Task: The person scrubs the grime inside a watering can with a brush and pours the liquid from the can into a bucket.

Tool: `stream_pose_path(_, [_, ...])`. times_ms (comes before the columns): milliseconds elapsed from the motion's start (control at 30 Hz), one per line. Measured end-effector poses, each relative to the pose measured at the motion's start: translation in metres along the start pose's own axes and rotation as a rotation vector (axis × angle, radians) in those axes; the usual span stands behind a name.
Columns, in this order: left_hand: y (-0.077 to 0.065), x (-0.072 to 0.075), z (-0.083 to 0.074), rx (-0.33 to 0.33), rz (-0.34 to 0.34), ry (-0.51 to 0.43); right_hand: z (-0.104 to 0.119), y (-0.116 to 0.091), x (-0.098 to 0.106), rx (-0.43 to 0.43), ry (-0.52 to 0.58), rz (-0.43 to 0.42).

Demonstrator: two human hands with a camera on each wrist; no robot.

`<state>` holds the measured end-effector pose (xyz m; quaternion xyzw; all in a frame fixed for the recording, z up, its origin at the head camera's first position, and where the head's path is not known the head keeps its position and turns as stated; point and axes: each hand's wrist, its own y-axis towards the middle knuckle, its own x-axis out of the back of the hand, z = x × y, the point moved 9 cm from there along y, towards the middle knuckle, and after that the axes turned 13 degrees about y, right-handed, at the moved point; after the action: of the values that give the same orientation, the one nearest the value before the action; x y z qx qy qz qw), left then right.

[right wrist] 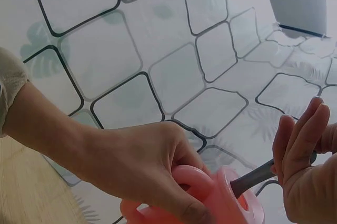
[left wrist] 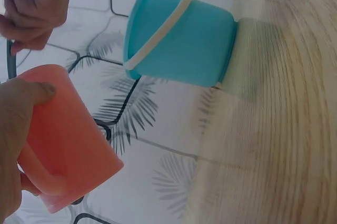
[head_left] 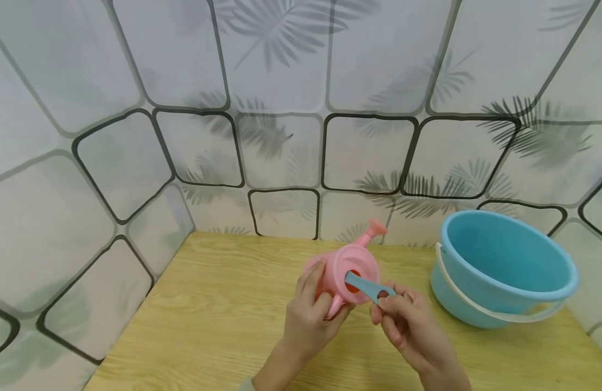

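Observation:
A pink toy watering can (head_left: 325,279) is held up above the wooden table, tilted so its round opening faces me and its spout points up and to the right. My left hand (head_left: 308,312) grips the can around its body near the handle. Between the thumb and fingers of my right hand (head_left: 415,328) is pinched a blue strip-like handle (head_left: 364,285) with a hole at its end. The handle's far end goes into the can's opening, so what it belongs to is hidden. In the right wrist view the same handle (right wrist: 254,178) looks dark grey.
A light blue bucket (head_left: 506,312) with a white carrying handle (head_left: 481,309) stands on the table to the right of my right hand. The wooden table (head_left: 208,309) meets a wall (head_left: 281,163) covered in leaf-and-tile patterned sheeting behind and at the left.

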<state>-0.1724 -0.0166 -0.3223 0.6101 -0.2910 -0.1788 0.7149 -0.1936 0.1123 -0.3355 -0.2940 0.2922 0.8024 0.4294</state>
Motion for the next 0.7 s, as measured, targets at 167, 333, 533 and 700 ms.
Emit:
stream_pose_path(167, [-0.002,0.0,-0.005,-0.019,-0.015,-0.012,-0.003,0.002,0.001,-0.007,0.05,-0.002])
stream_pose_path(333, [-0.003,-0.001,-0.004,0.028,-0.021,-0.008,-0.003,0.003,0.001,-0.003,0.134,-0.006])
stream_pose_path(533, [-0.003,-0.003,-0.008,0.002,-0.024,-0.03,-0.007,0.002,0.004,0.006,0.16,-0.083])
stream_pose_path(700, [-0.007,-0.004,-0.003,0.048,-0.013,-0.021,-0.01,0.001,0.004,0.0,0.19,-0.125])
